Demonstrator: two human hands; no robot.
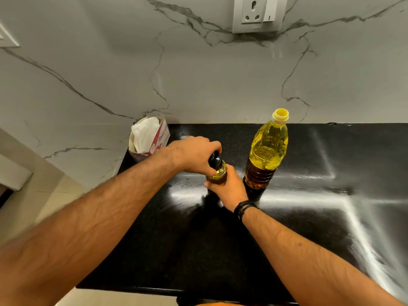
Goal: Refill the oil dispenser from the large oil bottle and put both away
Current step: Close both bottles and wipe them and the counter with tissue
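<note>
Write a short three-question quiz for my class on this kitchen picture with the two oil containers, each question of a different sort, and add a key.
1. True or false: the big oil bottle stands upright on the black counter with its yellow cap on.
2. Which hand grips the body of the small oil dispenser? A) left hand B) right hand C) neither
3. Fill in: the left hand holds the dispenser's black ____.

Key
1. True.
2. B; the right hand wraps the glass body.
3. Top; it sits at the dispenser's mouth, and the picture cannot tell whether it is going on or coming off.
</note>
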